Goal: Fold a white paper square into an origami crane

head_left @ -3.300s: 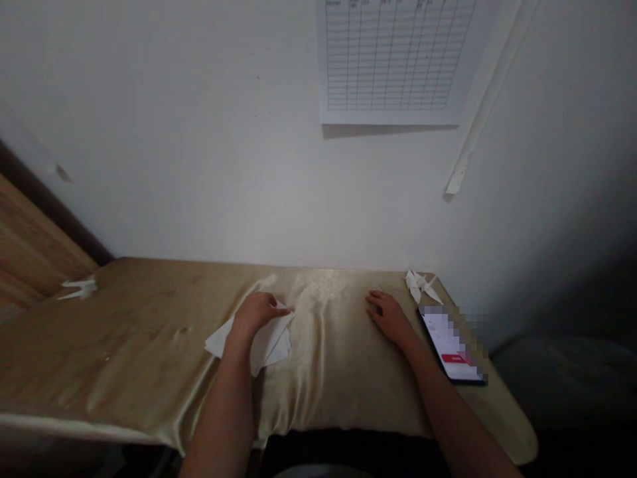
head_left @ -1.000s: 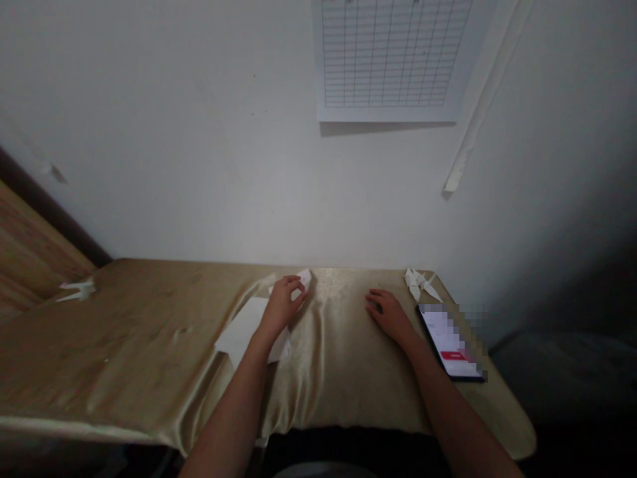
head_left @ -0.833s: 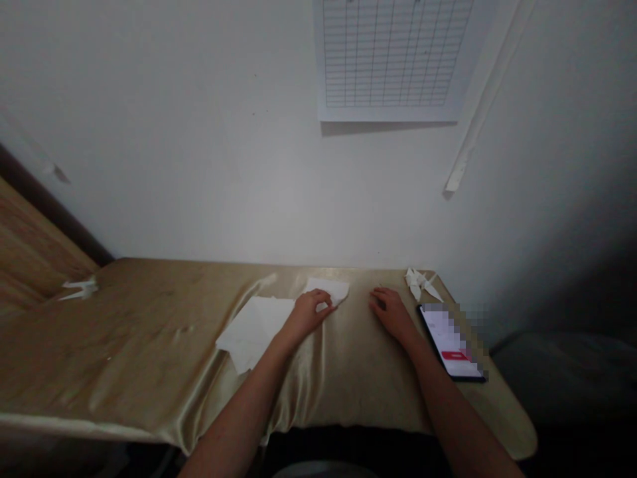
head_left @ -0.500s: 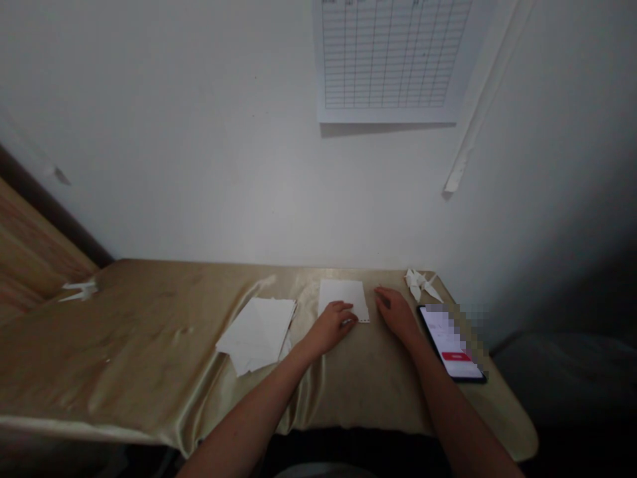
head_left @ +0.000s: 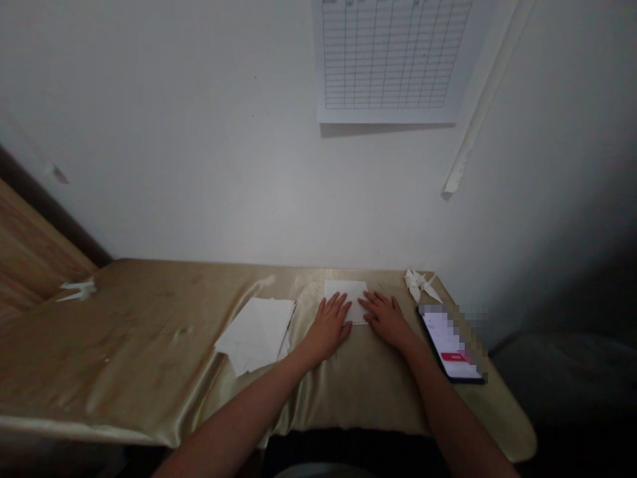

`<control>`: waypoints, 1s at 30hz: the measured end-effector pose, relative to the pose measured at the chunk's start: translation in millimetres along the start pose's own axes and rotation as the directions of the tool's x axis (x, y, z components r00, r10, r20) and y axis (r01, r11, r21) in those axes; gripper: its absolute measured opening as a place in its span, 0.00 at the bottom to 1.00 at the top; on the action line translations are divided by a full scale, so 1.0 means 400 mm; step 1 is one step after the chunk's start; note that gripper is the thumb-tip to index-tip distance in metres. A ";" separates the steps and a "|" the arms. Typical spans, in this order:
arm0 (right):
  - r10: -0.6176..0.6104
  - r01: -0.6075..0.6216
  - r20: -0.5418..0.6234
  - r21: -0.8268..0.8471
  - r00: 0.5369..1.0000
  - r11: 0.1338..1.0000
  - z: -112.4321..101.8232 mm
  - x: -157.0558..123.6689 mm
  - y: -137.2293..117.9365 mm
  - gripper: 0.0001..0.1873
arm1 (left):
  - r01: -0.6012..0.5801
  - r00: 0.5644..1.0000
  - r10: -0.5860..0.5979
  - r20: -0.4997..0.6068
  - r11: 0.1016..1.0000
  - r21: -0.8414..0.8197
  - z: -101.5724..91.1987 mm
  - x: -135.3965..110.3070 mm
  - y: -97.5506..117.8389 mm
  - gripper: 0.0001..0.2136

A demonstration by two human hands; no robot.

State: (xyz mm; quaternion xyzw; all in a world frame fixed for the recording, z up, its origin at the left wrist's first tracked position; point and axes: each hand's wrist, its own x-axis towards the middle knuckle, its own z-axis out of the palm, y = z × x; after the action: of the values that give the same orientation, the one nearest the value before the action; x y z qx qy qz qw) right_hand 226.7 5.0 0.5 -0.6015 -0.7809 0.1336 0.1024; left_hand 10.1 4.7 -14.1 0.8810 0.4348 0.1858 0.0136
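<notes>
A white sheet of paper (head_left: 347,287) with a row of punched holes along its near edge lies on the table in front of me. Across its left part rests my left hand (head_left: 329,325), fingers spread and flat. My right hand (head_left: 385,318) touches the sheet's right edge, its fingers also stretched out. Both hands partly cover the paper. To the left lies a loose stack of white paper sheets (head_left: 259,328), with uneven corners sticking out.
A phone (head_left: 450,345) with a lit screen lies right of my right forearm. Folded paper cranes (head_left: 419,284) sit behind it. Another white folded paper piece (head_left: 78,290) is at the far left. The gold cloth-covered table (head_left: 144,332) meets a wall bearing a printed grid sheet (head_left: 385,66).
My right hand has moved left onto the sheet and its fingers have straightened. My left hand's fingers have spread out. The sheet has shifted slightly to the right.
</notes>
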 end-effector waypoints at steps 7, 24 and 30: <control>0.045 -0.040 -0.064 0.078 0.997 0.996 -0.018 -0.010 0.044 0.30 | -0.056 0.997 0.053 0.053 0.997 0.057 -0.022 -0.029 -0.048 0.24; -0.039 0.032 -0.253 -0.032 0.967 0.999 0.016 0.039 -0.030 0.32 | 0.404 0.913 -0.396 -0.100 0.912 0.073 -0.027 0.124 0.127 0.19; 0.006 -0.016 -0.159 -0.066 0.987 0.998 0.067 0.051 -0.043 0.29 | 0.496 0.865 -0.485 -0.130 0.866 0.067 0.036 0.125 0.115 0.20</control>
State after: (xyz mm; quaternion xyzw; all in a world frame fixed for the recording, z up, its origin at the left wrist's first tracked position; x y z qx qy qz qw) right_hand 197.3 18.1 -19.1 -0.6176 -0.7710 0.0597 0.1432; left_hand 77.4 16.7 -3.1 0.7296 0.6532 0.2024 -0.0066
